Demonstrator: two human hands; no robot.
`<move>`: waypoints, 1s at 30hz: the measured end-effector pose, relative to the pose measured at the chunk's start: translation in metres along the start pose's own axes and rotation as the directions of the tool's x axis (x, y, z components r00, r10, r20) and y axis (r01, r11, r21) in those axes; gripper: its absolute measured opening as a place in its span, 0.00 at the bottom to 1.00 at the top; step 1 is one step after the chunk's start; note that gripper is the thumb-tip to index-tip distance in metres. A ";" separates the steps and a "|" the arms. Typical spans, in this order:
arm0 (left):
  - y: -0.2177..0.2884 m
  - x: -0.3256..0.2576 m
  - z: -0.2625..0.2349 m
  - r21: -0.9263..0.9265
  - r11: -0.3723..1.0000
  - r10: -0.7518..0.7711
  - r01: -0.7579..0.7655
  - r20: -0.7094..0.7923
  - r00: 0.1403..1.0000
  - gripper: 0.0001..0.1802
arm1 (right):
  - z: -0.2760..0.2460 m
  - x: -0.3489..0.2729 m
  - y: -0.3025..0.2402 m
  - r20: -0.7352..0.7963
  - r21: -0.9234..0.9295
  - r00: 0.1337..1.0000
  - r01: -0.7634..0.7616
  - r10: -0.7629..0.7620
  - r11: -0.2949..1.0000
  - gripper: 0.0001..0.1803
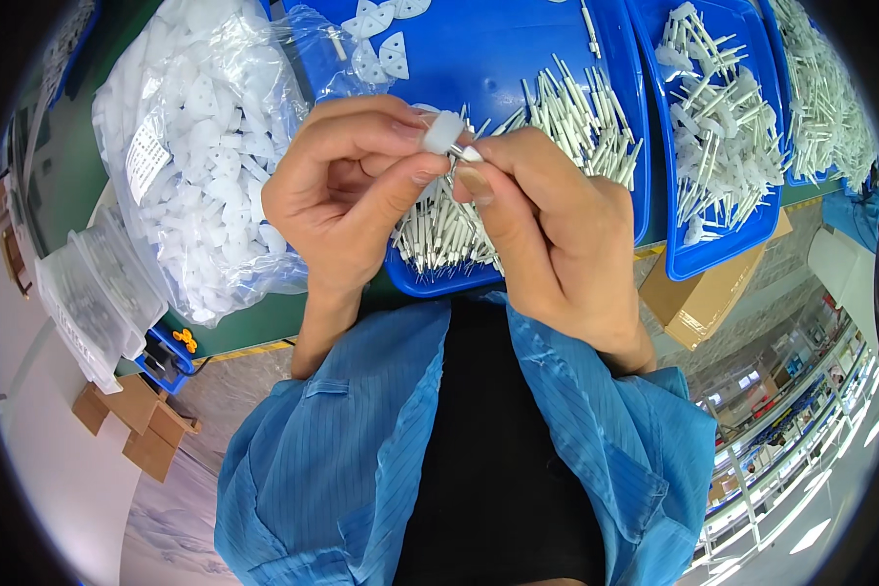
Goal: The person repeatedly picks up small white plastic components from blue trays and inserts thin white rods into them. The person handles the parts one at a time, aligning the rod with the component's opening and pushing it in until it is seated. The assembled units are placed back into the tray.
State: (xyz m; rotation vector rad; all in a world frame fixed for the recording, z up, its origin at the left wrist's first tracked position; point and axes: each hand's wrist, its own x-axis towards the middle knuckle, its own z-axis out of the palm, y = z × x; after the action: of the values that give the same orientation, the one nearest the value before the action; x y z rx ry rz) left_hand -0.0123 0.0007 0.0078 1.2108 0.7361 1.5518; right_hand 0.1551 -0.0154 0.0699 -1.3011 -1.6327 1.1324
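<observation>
Assembly step in hand, by the look of it: left hand [347,190] pinches a small white plastic piece [442,131] between thumb and forefinger, right hand [547,225] clamps a thin white pin [467,152] at its fingertips, tip touching the piece. Next move likely needs the pin lined up and pressed in straight. Both parts sit between the hands, above the near blue tray [518,49] of loose pins; bag of white pieces [205,146] on the left of the tabletop [78,156].

Glossy blue plastic tray [518,39]; matt white plastic pins [576,117]; crinkly clear bag [205,146].
</observation>
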 end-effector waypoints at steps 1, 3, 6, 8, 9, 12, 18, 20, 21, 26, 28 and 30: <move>0.001 0.001 0.000 -0.015 1.000 0.000 0.000 0.004 1.000 0.14 | 0.001 0.002 0.003 0.015 0.031 1.000 0.025 -0.026 0.999 0.04; 0.003 0.002 0.001 -0.052 0.999 -0.015 0.016 0.007 1.000 0.13 | 0.000 0.006 0.006 0.097 0.184 0.995 -0.017 -0.001 0.983 0.05; 0.005 0.004 0.006 -0.041 0.998 0.052 -0.050 0.041 0.998 0.12 | -0.008 0.007 0.008 0.297 0.510 0.949 -0.247 0.101 0.824 0.06; 0.008 0.007 0.006 0.035 0.994 0.096 -0.100 0.103 0.990 0.11 | -0.007 0.003 0.010 0.329 0.611 0.937 -0.305 0.116 0.731 0.07; 0.012 0.009 0.004 0.097 0.988 0.102 -0.117 0.149 0.984 0.10 | -0.006 0.001 0.009 0.306 0.615 0.945 -0.285 0.111 0.736 0.07; 0.011 0.009 0.005 0.130 0.980 0.129 -0.151 0.166 0.978 0.09 | 0.002 -0.003 0.002 0.046 0.228 0.997 0.057 -0.069 0.972 0.06; 0.012 0.000 0.005 0.167 0.976 0.107 -0.142 0.202 0.974 0.08 | 0.002 -0.008 -0.009 -0.005 0.009 0.984 0.180 -0.180 0.984 0.03; 0.007 -0.002 0.006 0.078 0.992 0.080 -0.094 0.175 0.981 0.08 | 0.005 -0.012 -0.003 -0.006 0.005 0.988 0.154 -0.154 0.988 0.02; 0.004 -0.001 0.006 0.021 0.998 0.052 -0.056 0.153 0.987 0.08 | 0.009 -0.012 0.005 -0.016 -0.005 0.985 0.169 -0.169 0.986 0.02; 0.005 0.009 -0.002 0.209 0.947 0.197 -0.243 0.221 0.955 0.17 | 0.012 -0.005 0.034 -0.086 -0.058 0.933 0.346 -0.350 0.937 0.09; 0.002 0.014 -0.006 0.202 0.942 0.214 -0.268 0.253 0.943 0.22 | 0.012 -0.002 0.041 -0.111 -0.090 0.900 0.413 -0.421 0.906 0.11; 0.002 0.013 -0.004 0.192 0.954 0.186 -0.229 0.219 0.958 0.22 | 0.010 -0.001 0.043 -0.116 -0.119 0.877 0.454 -0.466 0.883 0.12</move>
State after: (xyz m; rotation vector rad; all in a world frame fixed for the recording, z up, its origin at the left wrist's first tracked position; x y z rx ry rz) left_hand -0.0171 0.0127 0.0127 1.6251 0.6739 1.5193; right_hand 0.1600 -0.0143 0.0258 -0.9425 -1.7754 0.6682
